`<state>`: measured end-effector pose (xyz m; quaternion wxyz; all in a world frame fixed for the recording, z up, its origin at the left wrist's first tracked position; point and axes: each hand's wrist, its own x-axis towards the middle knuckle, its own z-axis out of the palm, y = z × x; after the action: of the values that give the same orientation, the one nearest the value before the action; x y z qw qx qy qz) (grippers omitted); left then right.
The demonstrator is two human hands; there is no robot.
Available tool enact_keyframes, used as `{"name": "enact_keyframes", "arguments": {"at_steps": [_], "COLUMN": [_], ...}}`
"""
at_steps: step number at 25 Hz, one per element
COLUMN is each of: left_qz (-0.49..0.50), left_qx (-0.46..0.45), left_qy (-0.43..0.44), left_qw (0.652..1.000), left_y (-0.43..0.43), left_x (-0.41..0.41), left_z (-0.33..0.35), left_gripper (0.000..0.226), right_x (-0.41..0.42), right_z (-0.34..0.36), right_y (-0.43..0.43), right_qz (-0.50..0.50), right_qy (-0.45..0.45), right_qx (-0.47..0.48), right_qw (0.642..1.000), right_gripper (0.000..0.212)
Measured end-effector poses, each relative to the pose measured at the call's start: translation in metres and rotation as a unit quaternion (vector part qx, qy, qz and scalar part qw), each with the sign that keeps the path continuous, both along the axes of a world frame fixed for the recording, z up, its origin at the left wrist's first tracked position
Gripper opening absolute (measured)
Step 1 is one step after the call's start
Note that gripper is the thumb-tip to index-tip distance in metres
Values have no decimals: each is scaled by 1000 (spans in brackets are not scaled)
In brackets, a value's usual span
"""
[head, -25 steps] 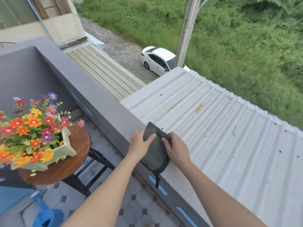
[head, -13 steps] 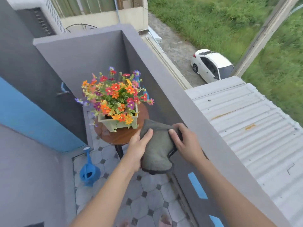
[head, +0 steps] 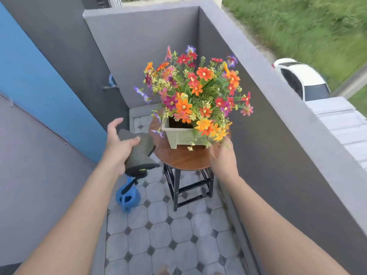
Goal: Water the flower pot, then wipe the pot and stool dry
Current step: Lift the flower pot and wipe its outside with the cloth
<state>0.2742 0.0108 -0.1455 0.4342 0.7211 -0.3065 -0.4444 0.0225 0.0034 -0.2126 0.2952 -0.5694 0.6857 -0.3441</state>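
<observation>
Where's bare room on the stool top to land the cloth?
The front arc of the stool top is bare, bordered by the pot behind and the right hand beside it. A thin strip lies left of the pot. The back and right are crowded by pot and overhanging flowers.

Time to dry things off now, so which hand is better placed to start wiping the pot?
Left. The left hand already holds the grey cloth, just beside the flower pot on the stool. The right hand is empty and open near the pot's front corner, better suited to steadying it.
</observation>
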Motion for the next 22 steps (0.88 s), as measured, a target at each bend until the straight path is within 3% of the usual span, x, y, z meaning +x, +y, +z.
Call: {"name": "enact_keyframes", "arguments": {"at_steps": [2,4,6,10,14,18,22], "left_qz": [-51,-86,-146,-185,-208,-219,-227], "left_qx": [14,51,69,11,-31,-77,-116], "left_qy": [-76,-81,-83,-195,-244,-292,-317], "left_qw": [996,992,983,963,947,928,914], "left_y": [-27,-39,-42,-42,-42,-44,-46], "left_x": [-4,-21,-38,-53,-59,-55,-54], "left_z": [-23,-37,-46,-51,-53,-62,-70], "left_gripper": [42,25,41,42,44,42,43], "right_x": [5,10,11,6,5,8,12], "right_z": [-18,-34,-39,-34,-35,-46,-57], "right_y": [-18,-29,-33,-36,-37,-34,-35], "right_qz": [1,9,7,1,-8,-18,-17], "right_qy": [26,61,60,79,49,-6,-6], "right_qx": [-12,-4,-20,-16,-3,-61,-112], "right_qw": [1000,998,998,997,999,998,994], "right_gripper": [9,46,57,57,55,16,35]}}
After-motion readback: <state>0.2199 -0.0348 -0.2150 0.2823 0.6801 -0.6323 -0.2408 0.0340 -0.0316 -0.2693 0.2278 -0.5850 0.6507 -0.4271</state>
